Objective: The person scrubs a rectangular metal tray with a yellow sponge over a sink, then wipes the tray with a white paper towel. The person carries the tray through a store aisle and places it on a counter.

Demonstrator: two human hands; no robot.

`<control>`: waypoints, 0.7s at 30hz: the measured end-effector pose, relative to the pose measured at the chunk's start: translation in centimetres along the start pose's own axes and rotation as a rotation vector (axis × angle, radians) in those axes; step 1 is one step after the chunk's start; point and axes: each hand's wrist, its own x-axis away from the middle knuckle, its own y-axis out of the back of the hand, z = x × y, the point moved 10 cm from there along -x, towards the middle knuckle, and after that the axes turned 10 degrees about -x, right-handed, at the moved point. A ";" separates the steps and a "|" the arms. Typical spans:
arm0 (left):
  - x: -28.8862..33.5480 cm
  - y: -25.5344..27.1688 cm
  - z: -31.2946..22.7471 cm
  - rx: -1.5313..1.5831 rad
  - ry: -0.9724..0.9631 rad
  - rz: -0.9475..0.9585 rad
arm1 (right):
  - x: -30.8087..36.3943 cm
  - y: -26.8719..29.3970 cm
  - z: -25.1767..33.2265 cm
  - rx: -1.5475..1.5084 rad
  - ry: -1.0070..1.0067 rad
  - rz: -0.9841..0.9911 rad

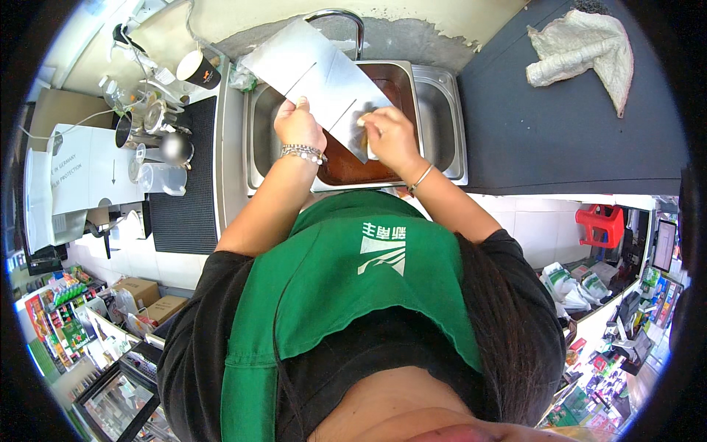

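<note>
A flat metal sheet [309, 70] with thin slots is tilted over the sink [440, 110]. My left hand [300, 127] grips its near left edge, thumb on top. My right hand [394, 140] is closed at the sheet's lower right corner, fingers pinched together against the surface. Something small and yellowish shows beneath those fingers, too hidden to name. Under the sheet, a reddish-brown rectangular tray [353, 174] rests in the sink, partly covered.
A curved faucet [359, 33] rises behind the sink. On the right, a dark counter [545, 140] bears a crumpled cloth [585, 55]. To the left are a black ribbed mat [184, 221], a clear plastic jug [163, 179], a metal shaker [125, 132] and a black paper cup [199, 70].
</note>
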 end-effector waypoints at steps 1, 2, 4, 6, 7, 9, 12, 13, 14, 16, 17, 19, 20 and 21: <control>-0.1 0.2 0.1 0.000 0.011 -0.021 | 0.0 0.3 -0.1 0.042 -0.004 -0.014; -0.1 0.4 0.2 0.001 0.022 -0.042 | 0.6 -0.4 0.1 -0.023 -0.020 0.018; -0.2 0.6 0.8 -0.024 0.046 -0.013 | 1.5 -2.1 2.8 -0.095 0.050 0.048; -0.3 0.7 0.7 -0.030 0.036 -0.013 | 1.4 -1.6 1.8 -0.084 0.012 0.022; -0.3 0.8 0.2 -0.023 0.016 -0.026 | 1.0 -0.6 0.7 -0.066 -0.031 -0.013; -0.3 1.0 0.1 0.002 0.010 -0.052 | 0.1 0.8 0.0 0.028 -0.036 -0.066; -0.5 1.1 0.6 0.045 0.028 -0.061 | 1.8 -1.9 2.3 -0.129 -0.037 0.042; -0.5 1.1 0.8 0.050 0.015 -0.047 | 2.2 -2.3 2.6 -0.120 0.015 0.050; -0.6 1.0 0.9 0.056 0.002 -0.032 | 2.0 -1.8 2.1 -0.107 -0.017 0.025; -0.8 1.5 0.6 0.060 0.012 -0.059 | 1.1 0.2 0.7 -0.012 -0.034 -0.026; -0.8 1.8 0.5 0.061 0.016 -0.072 | 0.7 1.3 0.4 0.048 -0.039 -0.083; -0.9 1.6 0.6 0.050 0.017 -0.072 | 1.1 1.0 0.8 0.019 -0.023 -0.079; -0.9 1.5 0.7 0.044 0.017 -0.072 | 1.9 -0.4 1.8 -0.040 -0.005 -0.021; -0.7 1.1 0.5 0.073 0.008 -0.046 | 2.6 -1.8 2.6 -0.100 0.015 0.036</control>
